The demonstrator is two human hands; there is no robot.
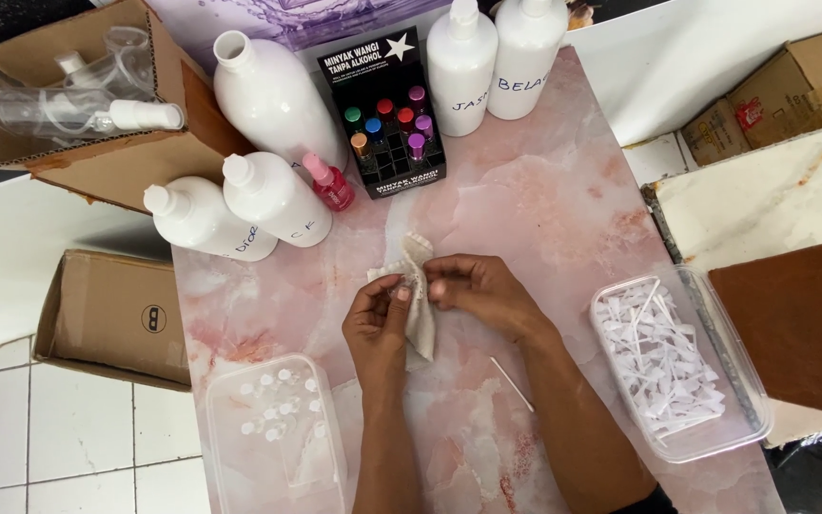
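Note:
Both my hands meet over the middle of a pink marble-patterned table [563,219]. My left hand [379,319] grips a crumpled off-white cloth [418,257] that stands up between the hands and hangs down past my left thumb. My right hand [476,288] pinches the same cloth from the right, fingertips touching it. Whether something small is wrapped inside the cloth is hidden. A thin white stick [512,384] lies on the table beside my right forearm.
Several big white bottles [273,195] and a small pink-capped red bottle [331,184] stand at the back beside a black display box of small coloured vials [390,128]. A clear tub of white plastic pieces [668,366] sits right, a tub of small caps [273,424] front left. Cardboard boxes [111,314] flank the table.

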